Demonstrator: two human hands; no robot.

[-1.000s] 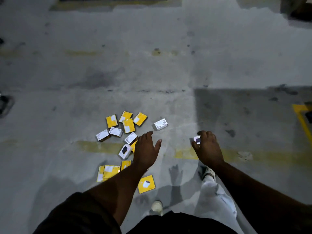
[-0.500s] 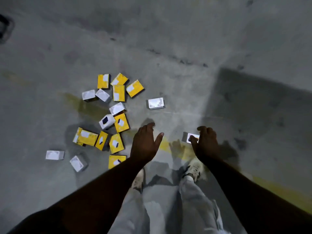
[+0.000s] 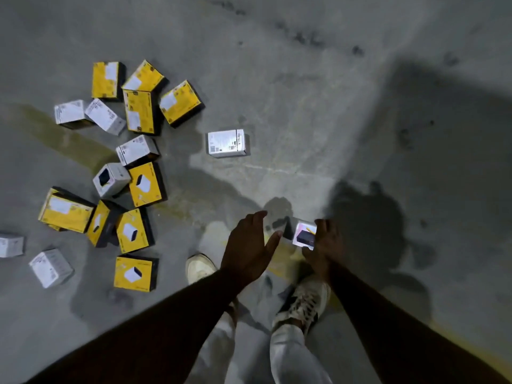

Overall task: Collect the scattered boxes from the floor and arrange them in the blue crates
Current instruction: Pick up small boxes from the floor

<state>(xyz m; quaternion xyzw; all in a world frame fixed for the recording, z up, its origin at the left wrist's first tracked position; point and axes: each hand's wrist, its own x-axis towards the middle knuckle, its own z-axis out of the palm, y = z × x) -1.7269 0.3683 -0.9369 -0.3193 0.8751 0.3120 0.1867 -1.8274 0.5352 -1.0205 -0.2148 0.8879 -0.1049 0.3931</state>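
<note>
Running off the left edge of the grey concrete floor (image 3: 291,92), a small white cardboard box (image 3: 10,246) shows only in part, and the print on every label is too small to read. Next to it lies another white box (image 3: 50,268), and beyond that the main scatter: yellow cardboard boxes with dark sides (image 3: 65,210), some showing a white label and some a picture of a small cube, mixed with white boxes (image 3: 137,149) in a loose cluster toward the floor's left side, several touching or leaning on one another. One white box with a barcode label (image 3: 226,143) lies flat by itself, well apart from the cluster, nearer the middle. Below it the left hand (image 3: 249,249) hangs over the floor with fingers spread and relaxed, holding nothing. Just beside it the right hand (image 3: 327,249) grips a small white box printed with a dark cube (image 3: 304,234), fingers curled over its far edge and thumb under the near one; the fingers hide its right side. Two white shoes (image 3: 303,300) and pale trouser legs stand below the hands, and dark shadows blur the floor toward its right edge.
</note>
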